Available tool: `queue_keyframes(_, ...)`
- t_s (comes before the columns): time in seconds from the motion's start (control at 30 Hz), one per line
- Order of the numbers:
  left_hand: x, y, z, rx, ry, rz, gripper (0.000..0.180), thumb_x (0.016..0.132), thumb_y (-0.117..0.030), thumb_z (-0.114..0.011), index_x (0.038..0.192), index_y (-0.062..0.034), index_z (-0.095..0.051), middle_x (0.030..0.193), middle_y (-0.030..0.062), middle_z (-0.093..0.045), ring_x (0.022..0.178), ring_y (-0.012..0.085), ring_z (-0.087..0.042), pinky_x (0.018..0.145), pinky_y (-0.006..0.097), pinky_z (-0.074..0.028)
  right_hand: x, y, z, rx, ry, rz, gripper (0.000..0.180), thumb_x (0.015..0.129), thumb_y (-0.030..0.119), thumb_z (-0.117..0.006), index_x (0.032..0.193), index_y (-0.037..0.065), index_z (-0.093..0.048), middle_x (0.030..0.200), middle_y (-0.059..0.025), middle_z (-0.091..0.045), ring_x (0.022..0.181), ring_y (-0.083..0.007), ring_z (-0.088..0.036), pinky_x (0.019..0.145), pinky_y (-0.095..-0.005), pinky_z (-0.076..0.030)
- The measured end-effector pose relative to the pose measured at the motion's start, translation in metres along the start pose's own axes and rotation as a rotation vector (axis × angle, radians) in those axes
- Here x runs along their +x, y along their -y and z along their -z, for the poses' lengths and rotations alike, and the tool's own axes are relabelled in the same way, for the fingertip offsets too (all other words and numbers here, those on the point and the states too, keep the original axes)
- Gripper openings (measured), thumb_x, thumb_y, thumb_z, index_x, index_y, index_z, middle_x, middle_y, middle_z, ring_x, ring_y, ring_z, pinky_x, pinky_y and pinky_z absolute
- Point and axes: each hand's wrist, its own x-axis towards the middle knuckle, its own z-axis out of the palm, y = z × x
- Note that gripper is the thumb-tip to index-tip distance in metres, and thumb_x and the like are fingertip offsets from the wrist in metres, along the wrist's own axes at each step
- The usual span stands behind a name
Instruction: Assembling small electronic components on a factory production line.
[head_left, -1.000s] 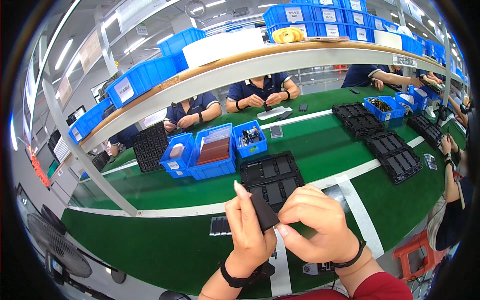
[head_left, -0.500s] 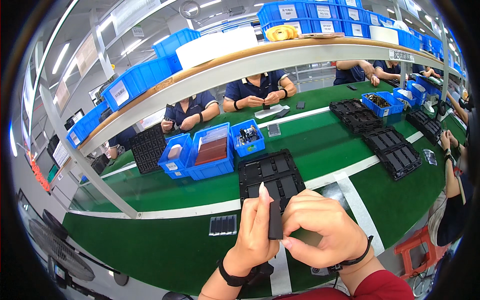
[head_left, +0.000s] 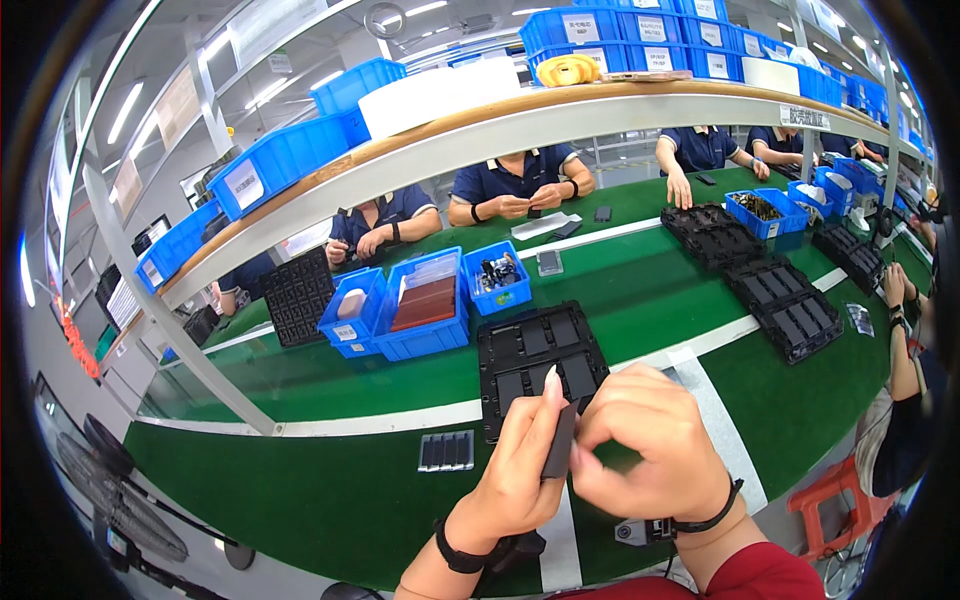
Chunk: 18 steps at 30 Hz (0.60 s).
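The left hand (head_left: 515,475) is clamping a dark flat block (head_left: 562,440); the right hand (head_left: 650,450) is curling at its edge, its grip unclear. Steady support and a light touch seem best. The block is lying toward two o'clock from the left hand, nine from the right; a black tray (head_left: 492,360) is sitting beyond, near twelve.

Flat black rectangular piece (head_left: 561,441), seen nearly edge-on, upright with top leaning slightly right, gripped in the left hand (head_left: 522,463), close beside the right hand (head_left: 655,450), above the green surface (head_left: 300,485)
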Motion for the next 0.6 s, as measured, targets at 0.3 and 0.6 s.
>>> queue_keyframes(0.3,-0.001,-0.014,0.014,-0.915,-0.249,0.513,0.064,0.085,-0.012,-0.049,0.135,0.0117,-0.018,0.102,0.0151,-0.055,0.109,0.0277,-0.049,0.101,0.042,-0.030,0.001,-0.007,-0.006,-0.018,-0.111,-0.113,0.016,0.072,0.005,-0.065,0.062,0.002,-0.053,0.057,-0.0080,-0.052,0.051,-0.0218,-0.049,0.048,-0.0304,-0.037)
queue_keyframes(0.6,0.001,-0.006,0.022,-1.028,-0.259,0.502,0.054,0.087,-0.016,-0.047,0.133,0.0062,-0.029,0.133,0.0255,-0.038,0.133,0.0330,-0.024,0.106,0.047,-0.023,-0.001,-0.015,-0.044,0.434,0.232,-0.347,0.011,0.085,0.007,-0.057,0.090,-0.003,-0.057,0.066,-0.0102,-0.061,0.055,-0.0125,-0.058,0.050,-0.0243,-0.042)
